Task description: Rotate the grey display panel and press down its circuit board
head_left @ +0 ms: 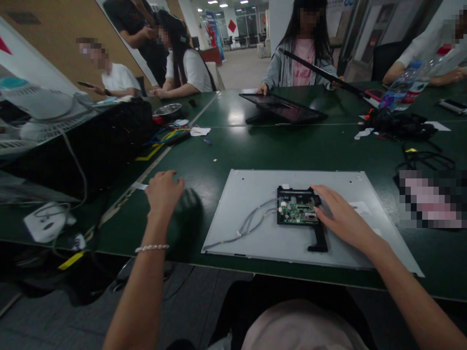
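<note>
Ceiling lights (223, 5): small bright spots, top centre of the frame
Desk (199, 158): dim green, pale glare at upper centre
Left hand (163, 192): dark, soft-edged shadow to its right
Grey panel (251, 192): evenly lit, lower centre
Pinkish object (430, 199): pixelated, right edge
Frame edges: wide-angle stretching, leaning lines
</note>
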Tool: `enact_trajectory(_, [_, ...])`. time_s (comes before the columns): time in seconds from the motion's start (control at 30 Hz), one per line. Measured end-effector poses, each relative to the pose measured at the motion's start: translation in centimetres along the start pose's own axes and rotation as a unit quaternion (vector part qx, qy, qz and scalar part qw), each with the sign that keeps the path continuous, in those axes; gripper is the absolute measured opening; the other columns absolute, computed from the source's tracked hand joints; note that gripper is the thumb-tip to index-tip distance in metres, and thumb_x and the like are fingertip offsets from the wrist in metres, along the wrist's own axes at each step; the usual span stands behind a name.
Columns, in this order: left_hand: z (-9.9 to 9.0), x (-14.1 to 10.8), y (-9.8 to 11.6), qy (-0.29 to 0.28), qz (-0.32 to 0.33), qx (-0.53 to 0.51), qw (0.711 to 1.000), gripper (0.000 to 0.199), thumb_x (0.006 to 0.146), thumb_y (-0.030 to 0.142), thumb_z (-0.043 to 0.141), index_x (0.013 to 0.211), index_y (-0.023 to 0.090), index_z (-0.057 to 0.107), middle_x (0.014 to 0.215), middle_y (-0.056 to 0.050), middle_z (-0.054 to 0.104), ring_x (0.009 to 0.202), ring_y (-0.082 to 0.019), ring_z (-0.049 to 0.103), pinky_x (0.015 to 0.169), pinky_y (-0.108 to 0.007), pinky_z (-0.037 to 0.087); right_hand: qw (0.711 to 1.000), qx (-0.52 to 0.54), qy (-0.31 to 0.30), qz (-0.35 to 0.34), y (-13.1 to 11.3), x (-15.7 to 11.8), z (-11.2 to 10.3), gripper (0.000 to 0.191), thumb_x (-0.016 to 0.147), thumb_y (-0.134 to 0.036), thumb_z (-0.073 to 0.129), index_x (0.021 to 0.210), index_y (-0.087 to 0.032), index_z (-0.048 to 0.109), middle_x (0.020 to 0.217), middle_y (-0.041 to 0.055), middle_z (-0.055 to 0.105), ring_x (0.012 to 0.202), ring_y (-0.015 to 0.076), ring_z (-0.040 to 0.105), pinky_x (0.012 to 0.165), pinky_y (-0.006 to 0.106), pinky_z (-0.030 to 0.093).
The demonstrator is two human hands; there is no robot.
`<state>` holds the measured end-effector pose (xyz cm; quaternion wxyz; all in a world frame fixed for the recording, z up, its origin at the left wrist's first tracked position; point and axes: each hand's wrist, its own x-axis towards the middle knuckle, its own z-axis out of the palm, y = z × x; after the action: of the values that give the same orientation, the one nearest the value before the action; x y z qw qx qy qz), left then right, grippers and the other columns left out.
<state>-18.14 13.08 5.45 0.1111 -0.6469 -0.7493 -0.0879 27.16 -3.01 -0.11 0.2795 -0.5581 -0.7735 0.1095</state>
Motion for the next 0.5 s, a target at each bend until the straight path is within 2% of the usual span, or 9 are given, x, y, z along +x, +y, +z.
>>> enact_trajectory(0.1, [1.3, -0.9, -5.0, -0.03, -0.034, -0.02, 0.999, 0.059, 0.096, 0.044, 0.043, 0.136, 0.0, 0.046, 0.135, -0.026, 0.049, 0.119, -0.037, 0.046, 0.094, -0.049, 0.039, 1.0, -0.001, 0.001, -0.003, -0.3, 0.0, 0.2, 0.053, 0.096, -0.026, 0.043, 0.148, -0.024, 0.031, 0.146, 0.0114, 0.046, 0.138, 0.0273, 0.041, 0.115, 0.053, 0.034])
enact_trajectory(0.23, [2.9, -1.7, -8.9, 0.004, -0.028, -0.04, 0.999, 0.064, 0.094, 0.042, 0.052, 0.138, -0.004, 0.041, 0.142, -0.028, 0.04, 0.127, -0.038, 0.04, 0.102, -0.05, 0.034, 1.0, -0.002, 0.001, -0.005, -0.8, -0.1, 0.5, 0.052, 0.096, -0.026, 0.042, 0.147, -0.024, 0.031, 0.146, 0.0114, 0.046, 0.137, 0.0268, 0.041, 0.115, 0.052, 0.034])
enact_trajectory(0.37, [3.6, -0.9, -10.5, 0.022, 0.012, -0.023, 0.999, 0.058, 0.092, 0.036, 0.058, 0.132, -0.004, 0.046, 0.135, -0.022, 0.049, 0.125, -0.032, 0.044, 0.105, -0.042, 0.034, 1.0, -0.009, 0.003, 0.001, -0.9, -0.2, 0.9, 0.053, 0.096, -0.028, 0.043, 0.147, -0.023, 0.032, 0.146, 0.0123, 0.046, 0.137, 0.0269, 0.042, 0.116, 0.051, 0.033])
enact_trajectory(0.5, [3.1, 0.2, -10.6, 0.009, 0.001, -0.002, 1.0, 0.046, 0.093, 0.037, 0.057, 0.12, -0.001, 0.057, 0.112, -0.014, 0.061, 0.1, -0.023, 0.055, 0.088, -0.03, 0.043, 1.0, -0.01, 0.011, 0.003, -1.0, -0.3, 0.8, 0.054, 0.095, -0.027, 0.044, 0.148, -0.023, 0.032, 0.145, 0.0125, 0.047, 0.136, 0.0275, 0.043, 0.115, 0.052, 0.034])
